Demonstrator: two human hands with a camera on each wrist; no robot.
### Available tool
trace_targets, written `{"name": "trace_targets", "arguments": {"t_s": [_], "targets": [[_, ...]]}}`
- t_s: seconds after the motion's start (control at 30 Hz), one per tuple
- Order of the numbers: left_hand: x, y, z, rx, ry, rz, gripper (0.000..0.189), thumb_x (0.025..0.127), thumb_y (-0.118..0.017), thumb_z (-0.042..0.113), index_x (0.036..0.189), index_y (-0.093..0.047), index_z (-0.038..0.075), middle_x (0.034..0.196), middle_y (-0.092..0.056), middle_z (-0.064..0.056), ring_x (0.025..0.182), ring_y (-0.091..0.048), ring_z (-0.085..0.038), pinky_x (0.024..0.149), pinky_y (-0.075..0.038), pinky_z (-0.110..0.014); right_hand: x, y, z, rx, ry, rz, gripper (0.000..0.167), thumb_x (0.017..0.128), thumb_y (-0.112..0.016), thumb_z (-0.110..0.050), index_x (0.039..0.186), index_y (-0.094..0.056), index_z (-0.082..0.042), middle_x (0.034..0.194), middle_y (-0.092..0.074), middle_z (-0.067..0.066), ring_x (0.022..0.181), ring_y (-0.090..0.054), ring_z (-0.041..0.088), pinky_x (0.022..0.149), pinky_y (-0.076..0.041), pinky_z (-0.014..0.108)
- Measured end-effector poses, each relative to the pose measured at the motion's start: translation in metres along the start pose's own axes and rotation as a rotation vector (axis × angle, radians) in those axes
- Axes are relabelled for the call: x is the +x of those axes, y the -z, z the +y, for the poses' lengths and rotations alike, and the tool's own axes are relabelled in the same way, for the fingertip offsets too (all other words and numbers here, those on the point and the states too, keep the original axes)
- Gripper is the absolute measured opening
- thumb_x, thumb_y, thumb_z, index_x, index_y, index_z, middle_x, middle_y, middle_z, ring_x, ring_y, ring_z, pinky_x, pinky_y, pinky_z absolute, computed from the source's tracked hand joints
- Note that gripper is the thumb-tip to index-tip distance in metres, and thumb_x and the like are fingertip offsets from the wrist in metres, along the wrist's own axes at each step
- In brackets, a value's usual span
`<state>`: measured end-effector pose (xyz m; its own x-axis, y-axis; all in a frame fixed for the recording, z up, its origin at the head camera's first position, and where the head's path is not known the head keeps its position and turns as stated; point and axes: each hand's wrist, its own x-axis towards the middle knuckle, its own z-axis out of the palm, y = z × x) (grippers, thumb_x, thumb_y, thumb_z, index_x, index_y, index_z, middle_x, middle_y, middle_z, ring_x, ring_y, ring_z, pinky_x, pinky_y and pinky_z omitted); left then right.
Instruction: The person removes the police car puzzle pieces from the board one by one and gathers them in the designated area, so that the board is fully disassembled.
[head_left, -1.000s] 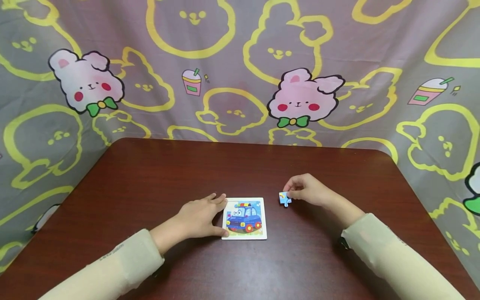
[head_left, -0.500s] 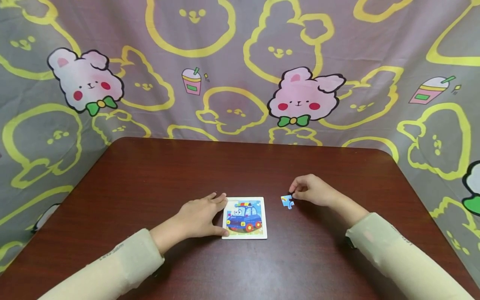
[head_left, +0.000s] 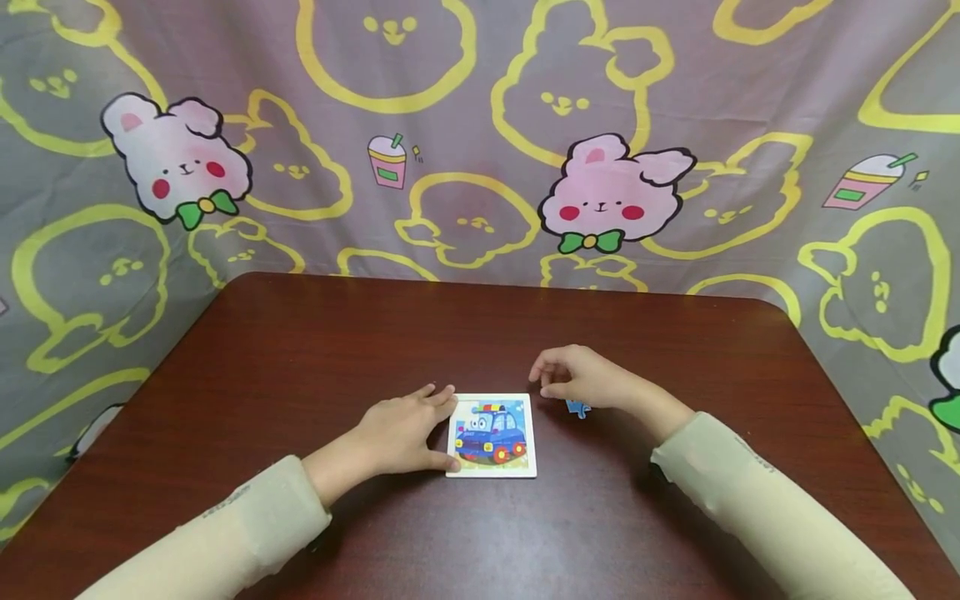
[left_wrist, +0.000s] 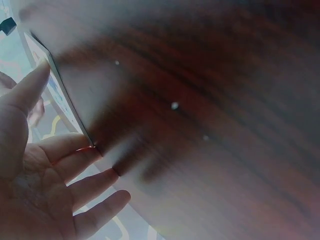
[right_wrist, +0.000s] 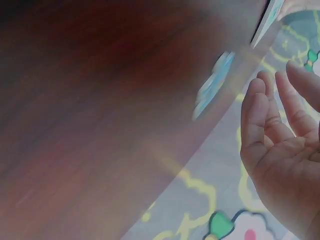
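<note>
A square jigsaw puzzle (head_left: 491,435) of a blue car lies in its white frame, with a pale patch at the upper left of the picture. My left hand (head_left: 397,433) rests along the frame's left side, thumb at the lower corner and fingers spread near the upper one. Its thumb lies on the frame's edge in the left wrist view. To the right of the frame, a light-blue puzzle piece (right_wrist: 214,86) lies on the table, half hidden under my right hand (head_left: 585,379) in the head view. That hand hovers between piece and puzzle, fingers loosely bent and holding nothing.
The dark red-brown table (head_left: 360,333) has rounded far corners. A curtain (head_left: 465,133) with bear and rabbit prints hangs behind it and along both sides.
My right hand has let go of the puzzle piece and moved left, toward the frame. The piece stays on the table, slightly turned from before. My left hand holds its place.
</note>
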<state>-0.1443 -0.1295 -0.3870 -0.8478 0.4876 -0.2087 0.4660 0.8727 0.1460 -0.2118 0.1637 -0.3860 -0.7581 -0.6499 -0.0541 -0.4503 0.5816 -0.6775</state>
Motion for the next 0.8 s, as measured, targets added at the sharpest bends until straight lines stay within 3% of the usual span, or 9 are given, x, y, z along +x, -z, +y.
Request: {"name": "trace_targets", "arguments": {"t_s": [0.33,0.8], "targets": [[0.001,0.001,-0.001,-0.010,0.008,-0.015,0.093,0.076,-0.074,0.065,0.149,-0.047,0.014,0.157,-0.043,-0.004,0.146,-0.039,-0.030,0.098,-0.050,-0.057,0.036,-0.025,-0.027,-0.065,0.101,-0.094,0.015,0.090,-0.070,-0.006,0.105,-0.070,-0.008,0.087,-0.065,0.000,0.075,-0.055,0.008,0.069,-0.049,0.022],[0.001,0.001,-0.002,-0.015,-0.006,-0.010,0.091,0.076,-0.074,0.065,0.148,-0.049,0.016,0.155,-0.045,-0.005,0.145,-0.040,-0.031,0.091,-0.053,-0.057,0.049,-0.040,-0.043,-0.163,0.115,-0.245,0.026,0.088,-0.073,-0.005,0.112,-0.070,-0.015,0.097,-0.059,0.003,0.084,-0.054,0.012,0.078,-0.048,0.024]]}}
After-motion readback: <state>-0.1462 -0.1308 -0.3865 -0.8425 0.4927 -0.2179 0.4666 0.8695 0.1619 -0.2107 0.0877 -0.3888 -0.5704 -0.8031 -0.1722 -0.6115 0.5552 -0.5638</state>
